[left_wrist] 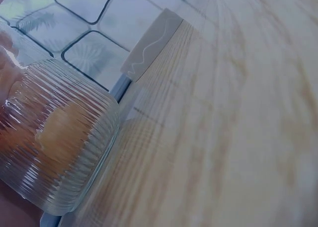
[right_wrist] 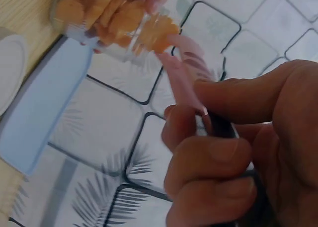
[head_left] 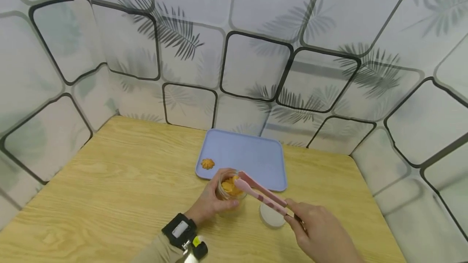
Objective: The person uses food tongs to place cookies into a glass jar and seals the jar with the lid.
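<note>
My left hand [head_left: 212, 202] grips a ribbed glass jar [left_wrist: 94, 137] on the table, its fingers and thumb around the side. Orange-brown cookies [head_left: 229, 186] fill part of the jar. In my right hand [head_left: 321, 230] I hold pink tongs [head_left: 267, 198], with thumb and fingers closed around the dark handle. The tips of the tongs are at the jar's mouth. A ridged cookie [right_wrist: 163, 32] lies right at those tips in the right wrist view. One more flower-shaped cookie [head_left: 207, 163] sits at the near left corner of a blue tray [head_left: 248, 153].
A round white lid [head_left: 272, 216] lies on the wooden table [head_left: 128, 182], to the right of the jar and under the tongs. Behind the jar, the tray is close to the back wall. Patterned fabric walls [head_left: 256, 68] with leaf prints enclose the table's back and sides.
</note>
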### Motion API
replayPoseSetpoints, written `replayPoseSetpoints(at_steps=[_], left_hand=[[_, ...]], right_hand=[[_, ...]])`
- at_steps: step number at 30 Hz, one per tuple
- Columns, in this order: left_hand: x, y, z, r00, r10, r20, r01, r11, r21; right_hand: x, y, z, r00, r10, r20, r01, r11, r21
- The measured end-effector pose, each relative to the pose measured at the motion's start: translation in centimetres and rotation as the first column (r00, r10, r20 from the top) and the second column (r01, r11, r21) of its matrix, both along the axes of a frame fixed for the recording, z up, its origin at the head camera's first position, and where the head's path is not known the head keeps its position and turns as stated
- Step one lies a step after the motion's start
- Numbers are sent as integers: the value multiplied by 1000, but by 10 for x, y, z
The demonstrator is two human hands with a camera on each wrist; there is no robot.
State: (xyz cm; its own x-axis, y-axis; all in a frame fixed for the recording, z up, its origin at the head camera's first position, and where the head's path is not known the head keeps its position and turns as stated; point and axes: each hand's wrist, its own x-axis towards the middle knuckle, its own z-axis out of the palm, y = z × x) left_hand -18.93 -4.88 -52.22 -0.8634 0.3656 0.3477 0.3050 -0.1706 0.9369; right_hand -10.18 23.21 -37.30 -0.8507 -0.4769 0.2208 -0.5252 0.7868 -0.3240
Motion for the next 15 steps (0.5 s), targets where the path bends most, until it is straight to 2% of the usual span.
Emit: replayPoseSetpoints(at_steps=[3, 8, 11, 15], left_hand=[[-1, -1, -1, 1000, -3, 0, 3, 1000, -8], [-1, -2, -3, 1000, -7, 11, 7, 1000, -15], [-1, -2, -2, 1000, -14, 14, 14, 1000, -4], [-1, -3, -1, 1000, -20, 7, 20, 1000, 8]], right_hand=[[5, -5, 5, 998, -51, 23, 48, 994, 96], [9, -10, 10, 986, -126, 106, 108, 981, 161], [7, -11, 13, 984, -122, 126, 103, 984, 145], [3, -9, 20, 985, -98, 144, 90, 994, 63]])
